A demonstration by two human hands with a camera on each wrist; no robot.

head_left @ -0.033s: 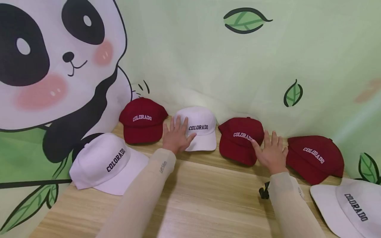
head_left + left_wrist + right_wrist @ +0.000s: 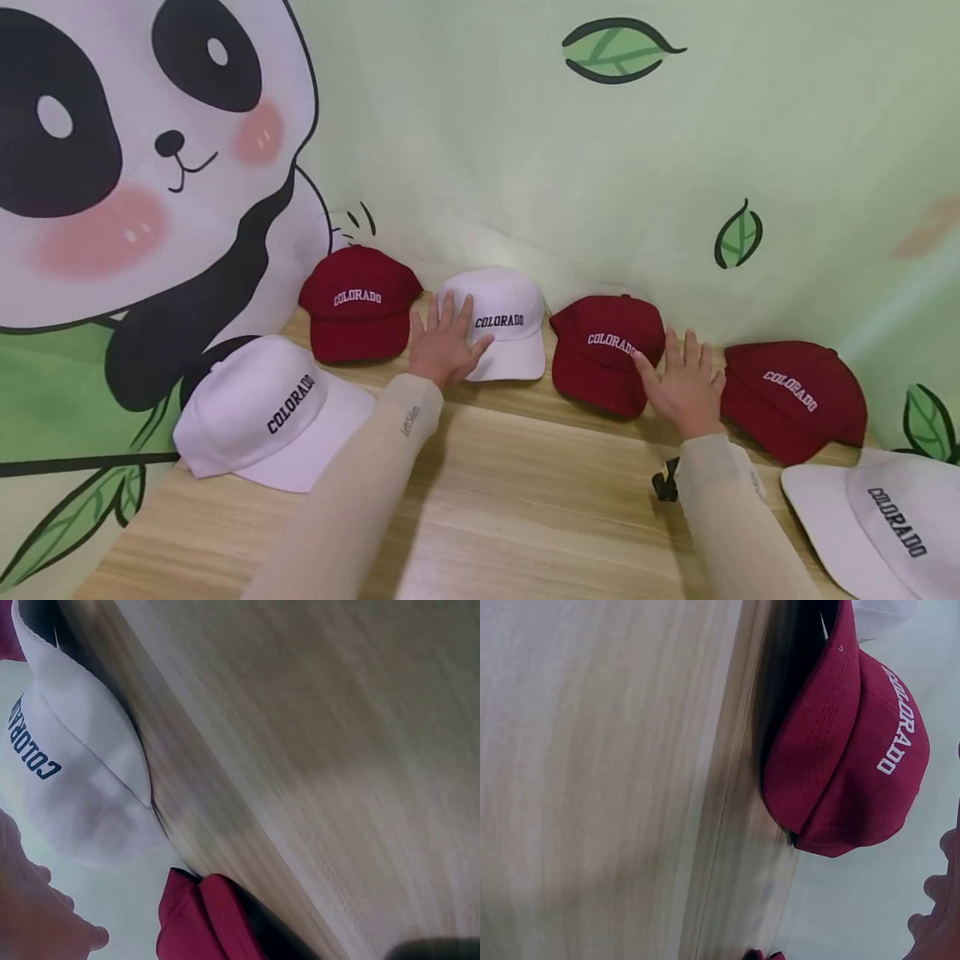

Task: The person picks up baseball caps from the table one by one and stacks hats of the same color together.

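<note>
My left hand [image 2: 444, 340], fingers spread, overlaps the left side of a white cap [image 2: 508, 292] lettered COLORADO. A dark red cap [image 2: 360, 337] lies just left of that hand. Between another red cap [image 2: 600, 379] and a third red one [image 2: 795, 400], my right hand [image 2: 686, 382] is held with fingers straight and thumb out, the thumb over the edge of the nearer cap. Neither hand grips anything. The left wrist view has the white cap [image 2: 90, 742] beside part of my hand [image 2: 41, 907]; in the right wrist view, fingers [image 2: 936, 889] show at the edge near a red cap [image 2: 855, 757].
The caps form a curved row along the back of the wooden table [image 2: 540, 492]. White caps stand at both ends, one at the left [image 2: 247, 417] and one at the right [image 2: 900, 525]. Close behind hangs a green cloth [image 2: 465, 125] printed with a panda and leaves.
</note>
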